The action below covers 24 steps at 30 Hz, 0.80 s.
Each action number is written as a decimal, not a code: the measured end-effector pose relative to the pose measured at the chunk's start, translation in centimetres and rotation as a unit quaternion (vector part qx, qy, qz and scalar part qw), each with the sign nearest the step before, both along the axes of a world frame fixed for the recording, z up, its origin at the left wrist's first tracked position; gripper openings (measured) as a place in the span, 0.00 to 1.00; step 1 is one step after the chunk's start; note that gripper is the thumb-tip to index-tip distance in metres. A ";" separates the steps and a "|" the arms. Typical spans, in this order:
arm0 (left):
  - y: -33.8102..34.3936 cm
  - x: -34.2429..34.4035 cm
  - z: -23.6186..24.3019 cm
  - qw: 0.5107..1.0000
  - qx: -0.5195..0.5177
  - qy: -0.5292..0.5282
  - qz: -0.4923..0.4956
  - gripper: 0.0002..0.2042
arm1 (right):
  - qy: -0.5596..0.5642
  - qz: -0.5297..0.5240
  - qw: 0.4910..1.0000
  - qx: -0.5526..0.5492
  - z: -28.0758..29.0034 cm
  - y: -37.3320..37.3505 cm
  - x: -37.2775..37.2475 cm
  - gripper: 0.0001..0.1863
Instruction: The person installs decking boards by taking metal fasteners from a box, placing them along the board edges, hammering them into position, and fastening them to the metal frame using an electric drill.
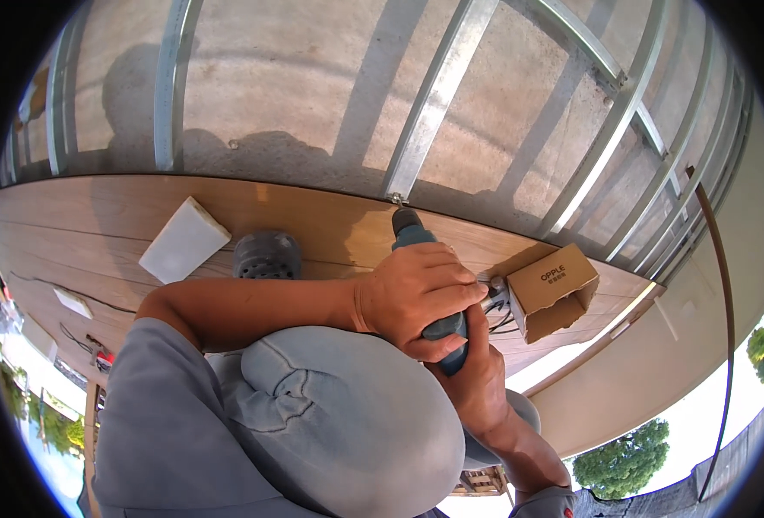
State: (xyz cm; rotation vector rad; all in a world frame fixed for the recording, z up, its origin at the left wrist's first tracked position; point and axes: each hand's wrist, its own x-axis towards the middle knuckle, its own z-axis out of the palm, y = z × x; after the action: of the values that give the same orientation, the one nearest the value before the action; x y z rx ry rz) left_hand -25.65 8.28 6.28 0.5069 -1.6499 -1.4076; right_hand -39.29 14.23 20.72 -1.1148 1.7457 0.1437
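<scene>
Apparently under way, not finished

In the head view, we close our left hand [421,298] over the teal power drill [412,233] at centre frame, our right hand [478,380] wrapped around its lower end. Its tip sits at the foot of a metal stud [440,99], upper centre. We judge this spot incomplete; whether it's bored through, we cannot tell. Neighbouring studs [174,86] already line the top.

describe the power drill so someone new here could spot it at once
Find the brown planking along the foot of the silver metal bars. Left of the cardboard box, the left hand and right hand grip the drill, its tip at one bar's lower end. It is the teal tool with a dark nose, unlike the brown box.
</scene>
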 end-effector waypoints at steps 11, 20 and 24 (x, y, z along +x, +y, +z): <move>-1.1 0.2 -0.3 1.000 0.004 0.013 -0.010 0.26 | -0.013 0.032 0.999 0.006 -0.1 -1.6 -0.2 0.49; -0.8 0.1 -0.3 0.999 0.006 0.038 -0.018 0.27 | 0.003 0.066 0.997 -0.047 -0.2 -1.1 -0.4 0.45; -0.6 0.1 -0.7 1.000 0.006 0.027 -0.014 0.26 | -0.003 0.060 0.996 -0.063 -0.7 -1.1 -0.4 0.45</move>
State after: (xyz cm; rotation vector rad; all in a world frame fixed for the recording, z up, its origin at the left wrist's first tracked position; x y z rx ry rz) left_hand -25.57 7.68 5.53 0.4506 -1.6120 -1.4387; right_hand -39.72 13.11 20.05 -1.3114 1.7018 0.1052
